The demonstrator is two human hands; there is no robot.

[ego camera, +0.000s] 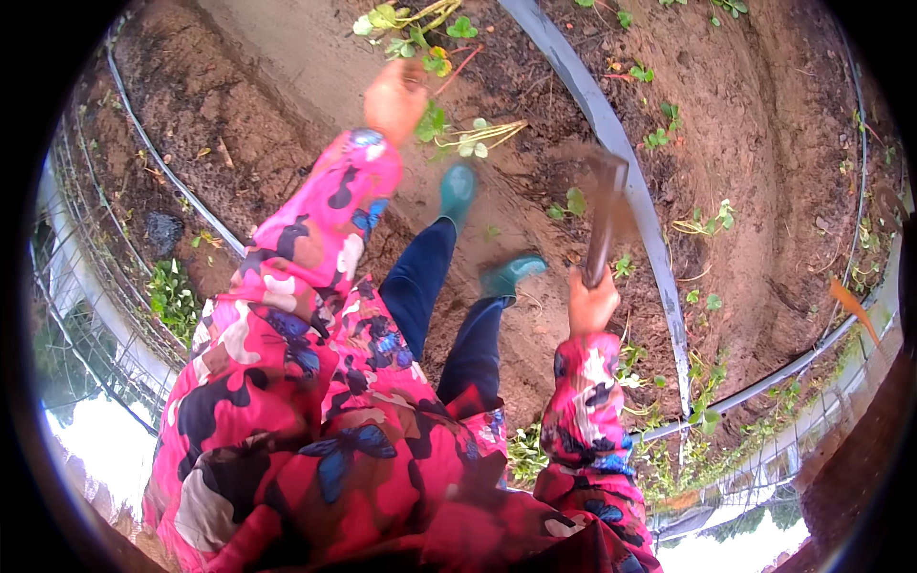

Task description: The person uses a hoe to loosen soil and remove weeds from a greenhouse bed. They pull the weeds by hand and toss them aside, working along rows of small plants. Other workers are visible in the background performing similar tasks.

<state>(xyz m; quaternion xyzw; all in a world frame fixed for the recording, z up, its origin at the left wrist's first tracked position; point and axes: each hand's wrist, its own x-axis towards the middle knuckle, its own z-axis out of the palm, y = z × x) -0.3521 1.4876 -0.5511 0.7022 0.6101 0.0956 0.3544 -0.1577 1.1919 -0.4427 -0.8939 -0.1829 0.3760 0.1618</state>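
Note:
My right hand [593,302] grips the handle of a short-handled hoe [600,236]. Motion blurs the hoe's head, which is beside a long grey drip hose. Farther forward and to the left, my left hand [394,100] is blurred over the soil, and whether its fingers hold anything cannot be made out. Close by it lie loose leafy seedlings with pale stems [494,134], strawberry-like by their leaves. Another bunch of such seedlings [408,18] is at the top edge. Small green plants [571,204] stand in the soil left of the hoe.
The grey hose [609,114] curves along the soil bed [723,143] on my right. My green rubber boots [458,190] are on the muddy path. A thinner pipe [165,168] runs at left, near a dark lump [164,233] and a heap of leafy plants [173,297].

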